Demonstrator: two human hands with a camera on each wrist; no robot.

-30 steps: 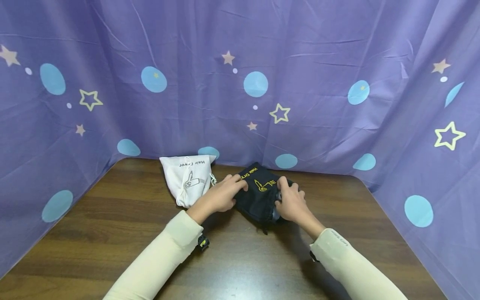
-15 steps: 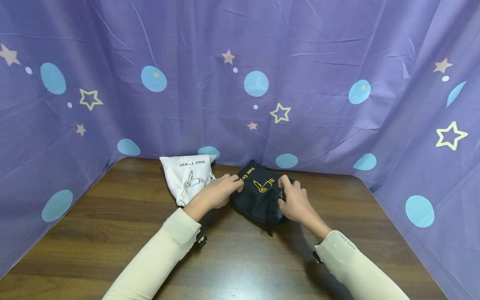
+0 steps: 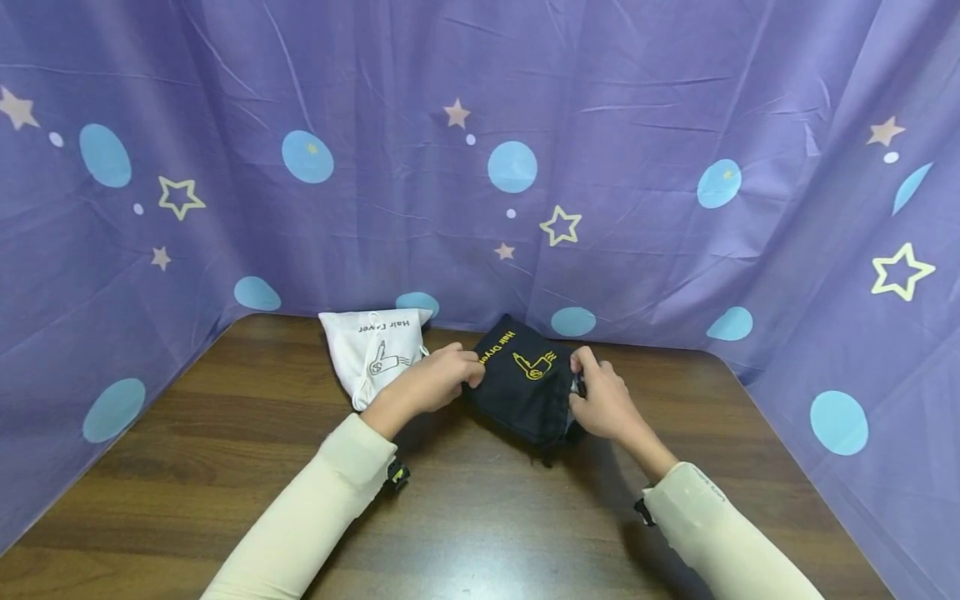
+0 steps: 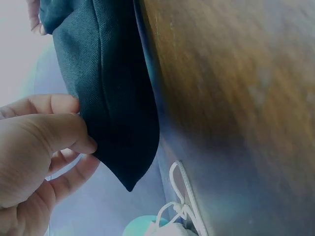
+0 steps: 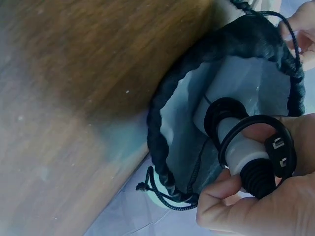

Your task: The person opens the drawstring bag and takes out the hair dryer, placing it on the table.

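A black drawstring bag (image 3: 517,400), printed "Hair Dryer" in yellow, lies near the back middle of the table. On its left edge, my left hand (image 3: 438,379) pinches the cloth between thumb and fingers, close to a pointed corner in the left wrist view. At the bag's wide mouth, my right hand (image 3: 606,402) grips the grey handle of a hair dryer (image 5: 241,140). A looped black cord with a plug (image 5: 279,150) is bunched against that handle. The dryer's far end is inside the bag, partly hidden by the lining.
To the left of the black bag, a white drawstring bag (image 3: 367,350) with a hair dryer print lies near the back edge. The wooden table (image 3: 480,517) meets a purple curtain (image 3: 637,208) behind and at both sides.
My right hand has moved a little to the right, with the bag's mouth shifting that way. My left hand has drifted slightly left, and the printed side looks flatter.
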